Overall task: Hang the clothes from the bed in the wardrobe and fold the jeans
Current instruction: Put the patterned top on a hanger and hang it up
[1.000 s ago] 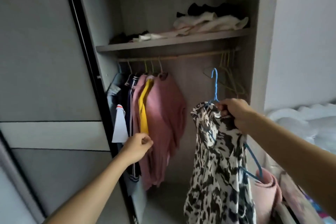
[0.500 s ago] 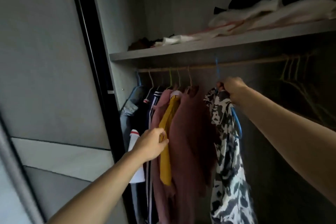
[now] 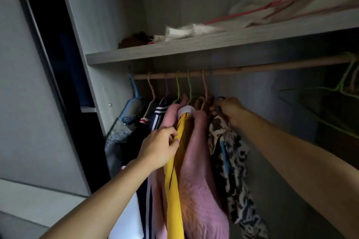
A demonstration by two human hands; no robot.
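Fingers point(image 3: 217, 107) of the right hand point(image 3: 231, 111) curled round the patterned top's point(image 3: 236, 176) blue hanger point(image 3: 224, 153), probably seating it on the rail point(image 3: 262, 68); left hand point(image 3: 158, 148) pinched the yellow garment point(image 3: 174, 190) aside for room.

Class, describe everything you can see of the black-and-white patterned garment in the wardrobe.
The black-and-white patterned garment is thin, limp cloth with a blotchy animal-style print. It hangs on a blue hanger, rightmost of the hung clothes, touching the pink garment. The right hand grips the hanger's neck at its top, below the wooden rail.
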